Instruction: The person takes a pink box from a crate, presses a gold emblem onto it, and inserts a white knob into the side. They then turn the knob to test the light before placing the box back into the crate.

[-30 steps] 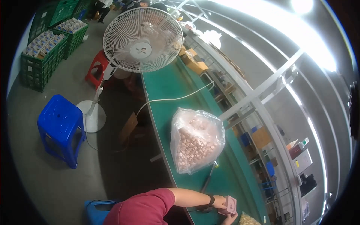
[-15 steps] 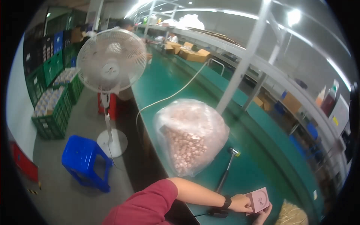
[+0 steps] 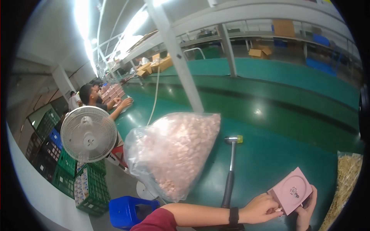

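A square pink block-like piece (image 3: 283,188) with a round recess and a small metal fitting in its middle is tilted at the lower right. My right hand (image 3: 307,210) grips it from its right side and underneath. At its lower left edge, my left hand (image 3: 262,209) is closed in a pinch on a small pale pink piece (image 3: 278,210), close against the block. To the left stands a clear plastic bag (image 3: 173,154) full of small pink pieces. Between the bag and my hands lies a mallet (image 3: 230,169) with a black handle and a yellow tip.
A bag of thin golden parts (image 3: 345,181) lies at the right edge of the green bench (image 3: 254,154). Left of the bench are a standing fan (image 3: 89,134), a blue stool (image 3: 129,211) and green crates (image 3: 90,192). Another person (image 3: 94,98) sits farther along; a metal post (image 3: 175,56) rises behind the bag.
My view has swung to the right and nearer the bench, so the block and hands appear larger. The small pink piece in my left hand now shows; my right hand still holds the block.
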Action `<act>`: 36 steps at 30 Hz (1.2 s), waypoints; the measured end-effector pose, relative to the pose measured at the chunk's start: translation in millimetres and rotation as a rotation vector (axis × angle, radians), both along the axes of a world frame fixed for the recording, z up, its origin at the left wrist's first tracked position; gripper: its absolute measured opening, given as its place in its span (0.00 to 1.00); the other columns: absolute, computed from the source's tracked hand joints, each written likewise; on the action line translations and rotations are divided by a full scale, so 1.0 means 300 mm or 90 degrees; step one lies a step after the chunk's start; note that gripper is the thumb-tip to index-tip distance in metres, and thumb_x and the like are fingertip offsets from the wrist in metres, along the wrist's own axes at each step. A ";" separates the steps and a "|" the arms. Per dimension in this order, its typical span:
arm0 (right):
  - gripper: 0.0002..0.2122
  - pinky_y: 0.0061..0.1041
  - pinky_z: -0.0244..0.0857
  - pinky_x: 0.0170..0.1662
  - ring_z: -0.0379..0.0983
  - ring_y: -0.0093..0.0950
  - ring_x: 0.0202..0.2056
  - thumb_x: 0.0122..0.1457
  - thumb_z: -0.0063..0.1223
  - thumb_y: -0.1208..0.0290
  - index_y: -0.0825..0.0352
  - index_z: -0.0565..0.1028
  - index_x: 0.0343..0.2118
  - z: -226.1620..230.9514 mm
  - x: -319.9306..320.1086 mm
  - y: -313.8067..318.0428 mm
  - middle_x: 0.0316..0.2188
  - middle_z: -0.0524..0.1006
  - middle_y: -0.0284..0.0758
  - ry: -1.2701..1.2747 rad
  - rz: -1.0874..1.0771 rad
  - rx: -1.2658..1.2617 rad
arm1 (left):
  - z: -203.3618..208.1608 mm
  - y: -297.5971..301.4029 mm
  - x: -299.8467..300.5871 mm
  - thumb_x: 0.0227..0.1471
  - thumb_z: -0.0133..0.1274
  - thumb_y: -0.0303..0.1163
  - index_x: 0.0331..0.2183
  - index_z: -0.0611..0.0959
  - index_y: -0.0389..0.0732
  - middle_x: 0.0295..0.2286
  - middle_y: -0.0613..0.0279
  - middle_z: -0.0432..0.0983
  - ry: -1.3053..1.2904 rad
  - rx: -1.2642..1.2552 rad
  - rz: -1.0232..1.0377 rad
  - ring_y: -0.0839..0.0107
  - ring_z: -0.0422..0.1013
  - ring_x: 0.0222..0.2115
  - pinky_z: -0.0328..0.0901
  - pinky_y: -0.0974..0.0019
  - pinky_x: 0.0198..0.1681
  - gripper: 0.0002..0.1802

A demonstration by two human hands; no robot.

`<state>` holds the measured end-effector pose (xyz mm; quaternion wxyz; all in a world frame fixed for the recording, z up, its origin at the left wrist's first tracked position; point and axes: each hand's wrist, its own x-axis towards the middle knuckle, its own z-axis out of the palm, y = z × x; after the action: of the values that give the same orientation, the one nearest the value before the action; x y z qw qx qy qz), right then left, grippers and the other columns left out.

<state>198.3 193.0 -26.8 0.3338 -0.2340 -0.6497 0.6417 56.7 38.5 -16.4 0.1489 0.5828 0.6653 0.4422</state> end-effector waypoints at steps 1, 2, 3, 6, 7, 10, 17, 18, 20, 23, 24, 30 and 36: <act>0.41 0.27 0.52 0.56 0.61 0.32 0.52 0.27 0.54 0.74 0.71 0.57 0.53 0.003 0.010 -0.008 0.47 0.65 0.39 -0.003 -0.008 -0.008 | 0.003 -0.006 0.007 0.48 0.53 0.41 0.13 0.71 0.41 0.14 0.63 0.66 -0.003 -0.008 -0.008 0.62 0.65 0.24 0.57 0.62 0.31 0.20; 0.41 0.27 0.51 0.56 0.61 0.32 0.52 0.28 0.55 0.74 0.71 0.57 0.54 0.006 0.005 -0.017 0.47 0.65 0.39 -0.009 -0.004 -0.009 | 0.011 -0.015 -0.001 0.48 0.53 0.41 0.13 0.70 0.41 0.13 0.63 0.66 -0.015 -0.022 -0.012 0.63 0.65 0.23 0.57 0.62 0.30 0.20; 0.41 0.28 0.51 0.56 0.60 0.32 0.52 0.28 0.55 0.74 0.71 0.56 0.54 0.011 0.000 -0.023 0.48 0.64 0.39 -0.015 0.002 -0.011 | 0.021 -0.021 -0.011 0.48 0.53 0.41 0.13 0.70 0.41 0.13 0.63 0.66 -0.026 -0.035 -0.013 0.63 0.65 0.23 0.58 0.62 0.30 0.20; 0.41 0.28 0.51 0.57 0.60 0.32 0.53 0.29 0.57 0.73 0.71 0.56 0.54 0.008 0.009 -0.021 0.48 0.64 0.39 -0.024 0.011 -0.016 | 0.033 -0.023 -0.016 0.48 0.53 0.40 0.13 0.70 0.42 0.13 0.64 0.66 -0.038 -0.039 -0.015 0.63 0.65 0.23 0.58 0.63 0.30 0.20; 0.41 0.28 0.51 0.57 0.60 0.32 0.53 0.30 0.57 0.72 0.71 0.56 0.55 0.004 0.016 -0.017 0.48 0.64 0.39 -0.023 0.012 -0.015 | 0.034 -0.021 -0.013 0.48 0.53 0.40 0.13 0.70 0.42 0.13 0.64 0.66 -0.035 -0.024 -0.016 0.64 0.65 0.23 0.58 0.63 0.30 0.19; 0.39 0.28 0.52 0.56 0.60 0.32 0.52 0.34 0.58 0.71 0.72 0.56 0.55 0.007 0.012 -0.010 0.48 0.64 0.39 -0.026 0.016 -0.015 | 0.041 -0.014 -0.028 0.48 0.54 0.40 0.13 0.70 0.42 0.12 0.65 0.65 -0.038 -0.017 -0.023 0.64 0.65 0.22 0.58 0.63 0.30 0.19; 0.21 0.26 0.60 0.50 0.64 0.31 0.49 0.54 0.49 0.81 0.70 0.62 0.52 0.064 0.034 0.017 0.49 0.67 0.38 -0.065 0.039 -0.040 | 0.036 0.002 -0.025 0.47 0.54 0.38 0.13 0.71 0.41 0.11 0.64 0.65 -0.074 -0.023 -0.029 0.62 0.65 0.20 0.58 0.62 0.28 0.18; 0.21 0.25 0.60 0.48 0.65 0.31 0.48 0.55 0.48 0.81 0.70 0.62 0.52 0.070 0.029 0.013 0.49 0.67 0.38 -0.077 0.039 -0.050 | 0.037 -0.001 -0.030 0.46 0.55 0.38 0.13 0.70 0.41 0.11 0.64 0.65 -0.077 -0.029 -0.028 0.62 0.66 0.20 0.58 0.62 0.28 0.18; 0.20 0.24 0.62 0.45 0.66 0.30 0.46 0.56 0.47 0.79 0.71 0.61 0.52 0.086 0.020 0.011 0.48 0.67 0.38 -0.104 0.038 -0.061 | 0.036 -0.007 -0.038 0.43 0.56 0.37 0.12 0.70 0.41 0.12 0.63 0.66 -0.083 -0.032 -0.024 0.61 0.66 0.19 0.58 0.61 0.27 0.17; 0.16 0.24 0.62 0.41 0.68 0.29 0.42 0.57 0.47 0.79 0.71 0.65 0.49 0.053 0.037 0.011 0.47 0.68 0.38 -0.078 0.020 -0.054 | 0.025 -0.014 -0.029 0.40 0.57 0.35 0.13 0.70 0.41 0.12 0.62 0.66 -0.116 -0.011 -0.009 0.61 0.66 0.18 0.59 0.61 0.27 0.16; 0.14 0.24 0.63 0.39 0.68 0.29 0.40 0.57 0.48 0.79 0.71 0.67 0.47 0.043 0.042 0.011 0.47 0.68 0.38 -0.060 0.001 -0.061 | 0.025 -0.019 -0.021 0.39 0.58 0.34 0.13 0.69 0.41 0.12 0.62 0.66 -0.128 -0.010 -0.013 0.60 0.67 0.18 0.59 0.61 0.27 0.16; 0.25 0.25 0.57 0.52 0.64 0.27 0.48 0.49 0.52 0.74 0.72 0.60 0.51 0.031 0.054 0.000 0.44 0.67 0.38 -0.078 -0.033 -0.096 | 0.045 -0.014 -0.025 0.38 0.62 0.33 0.14 0.69 0.42 0.11 0.65 0.65 -0.130 0.026 0.004 0.66 0.64 0.15 0.57 0.64 0.22 0.17; 0.18 0.23 0.61 0.47 0.67 0.25 0.44 0.51 0.46 0.78 0.72 0.66 0.47 0.065 -0.020 -0.001 0.42 0.70 0.35 -0.027 0.041 -0.017 | 0.052 -0.018 -0.032 0.37 0.59 0.26 0.14 0.70 0.40 0.12 0.59 0.67 -0.168 -0.069 0.103 0.66 0.66 0.14 0.59 0.65 0.18 0.13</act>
<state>192.3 192.8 -7.4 0.2961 -0.2307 -0.6551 0.6557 47.0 33.0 -0.7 0.2299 0.4551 0.7080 0.4886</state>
